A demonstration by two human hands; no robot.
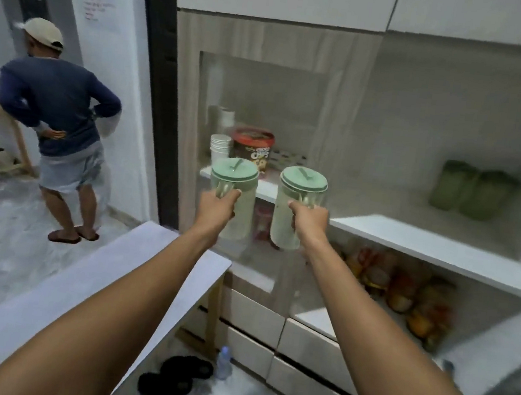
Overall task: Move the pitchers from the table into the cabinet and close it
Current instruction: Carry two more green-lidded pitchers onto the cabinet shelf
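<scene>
Both hands clenched on handles, left hand (219, 204) and right hand (310, 219), each carrying a green-lidded plastic pitcher: left pitcher (233, 194), right pitcher (297, 208), probably light, rigid, smooth-walled, best kept by the handle.

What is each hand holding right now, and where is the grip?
Left hand holds the left pitcher by its handle; right hand holds the right pitcher by its handle.

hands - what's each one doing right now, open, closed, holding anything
Left hand: closed on the handle of the left pitcher, held in the air.
Right hand: closed on the handle of the right pitcher, also held in the air.
</scene>
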